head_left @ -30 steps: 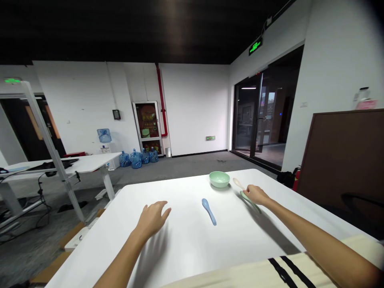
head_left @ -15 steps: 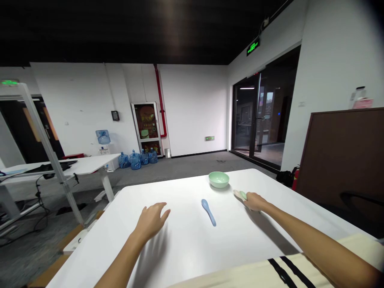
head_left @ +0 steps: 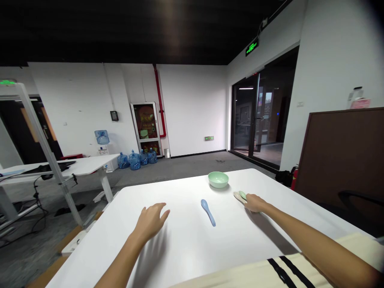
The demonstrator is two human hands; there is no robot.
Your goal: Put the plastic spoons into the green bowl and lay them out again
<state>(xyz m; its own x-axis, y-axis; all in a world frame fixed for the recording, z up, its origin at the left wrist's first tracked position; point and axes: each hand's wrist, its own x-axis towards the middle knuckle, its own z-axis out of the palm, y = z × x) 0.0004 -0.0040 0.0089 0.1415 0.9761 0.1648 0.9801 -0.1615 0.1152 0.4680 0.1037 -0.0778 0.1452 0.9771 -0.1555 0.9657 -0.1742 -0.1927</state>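
My right hand (head_left: 255,203) is closed, with the bowl end of a light green spoon (head_left: 243,195) sticking out past its fingers. Just beside and partly under it shows a beige spoon (head_left: 239,197), whose handle goes out of sight at the hand; whether the fingers grip this one too, I cannot tell. Over the left part of the white table (head_left: 186,248), my left hand (head_left: 151,220) hovers with fingers apart, holding nothing. Between the hands lies a blue spoon (head_left: 208,212). A green bowl (head_left: 218,181) stands upright near the far edge, left of the green spoon.
A cream cloth with black stripes (head_left: 249,276) covers the near edge by my right forearm. Left of the table are a metal post (head_left: 45,140) and another white desk (head_left: 90,162). A brown partition (head_left: 342,148) rises at the right, and blue water bottles (head_left: 135,161) stand by the wall.
Both hands keep nearly the same places. The whole view has shifted slightly, and the bowl and blue spoon stay where they were on the table.
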